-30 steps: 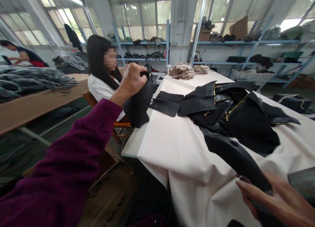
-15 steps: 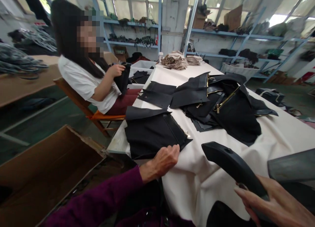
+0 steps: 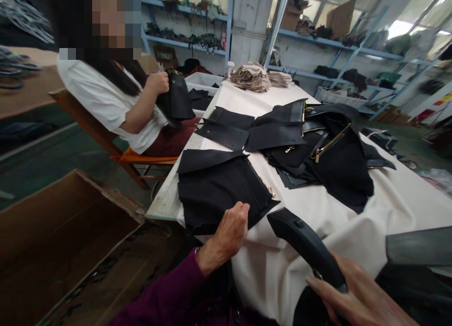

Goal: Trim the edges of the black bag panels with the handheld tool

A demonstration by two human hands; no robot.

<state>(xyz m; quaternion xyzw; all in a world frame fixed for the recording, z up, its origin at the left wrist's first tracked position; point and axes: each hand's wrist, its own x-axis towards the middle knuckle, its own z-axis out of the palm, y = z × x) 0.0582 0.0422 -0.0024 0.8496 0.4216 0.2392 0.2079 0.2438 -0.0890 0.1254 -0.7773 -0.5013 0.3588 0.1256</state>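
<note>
My left hand (image 3: 228, 232) is closed on the near edge of a black fabric bag panel (image 3: 212, 191), its fingertips turned under and partly hidden. The panel lies flat at the table corner, with a folded flap along its far side and a gold zipper (image 3: 260, 177) on its right. In my right hand (image 3: 348, 288) is a black, curved handheld tool (image 3: 309, 243), gripped round its lower end. Its blunt tip points at the panel's right corner, a short way off and apart from it. What kind of tool it is, I cannot make out.
A pile of black bag pieces with gold zippers (image 3: 332, 170) covers the middle of the white-clothed table (image 3: 409, 194). Beige cloth stacks (image 3: 250, 76) stand at the far end. A seated co-worker (image 3: 92, 100) handles black material at left. Below is an open cardboard box (image 3: 67, 236).
The tool in my right hand has moved left, closer to the panel. My left hand keeps its hold, shifted slightly left. The co-worker's black piece has been turned and lowered.
</note>
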